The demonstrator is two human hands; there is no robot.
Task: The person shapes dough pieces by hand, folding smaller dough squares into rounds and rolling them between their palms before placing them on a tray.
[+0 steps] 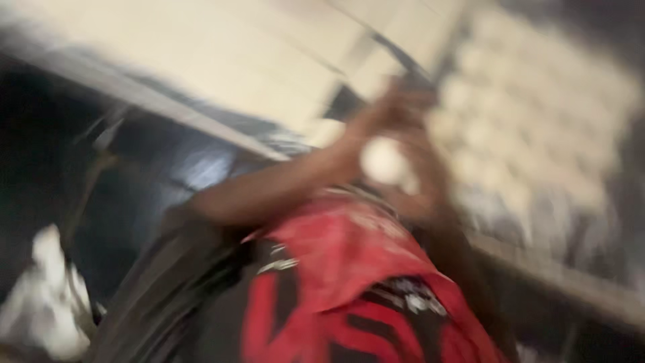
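Holding looks like the step in hand, as far as the heavy motion blur allows. The left hand (395, 111) is raised at the end of a bare forearm that comes in from the left. The right hand (422, 185) sits just below and beside it. A pale round lump (383, 161) lies between them, touching or nearly touching both. The fingers are smeared, so I cannot tell whether either hand is clenched on the lump, cupping it or only resting against it.

The lump reads as roughly ball-shaped. No long axis can be made out and it points no particular way; any stretch in its outline is most likely blur.

In my judgement, any further handling calls for a soft, even hold from both sides, since a lump like this would probably dent or slip under a pinch.

Below the hands is the person's red and black garment (349, 289). To the right, near the hands, a tray (605, 181) carries rows of similar pale round pieces (531, 114). A broad pale slab (201, 54) runs across the top left. Something white and crumpled (47, 302) lies at the lower left, well apart from the hands.
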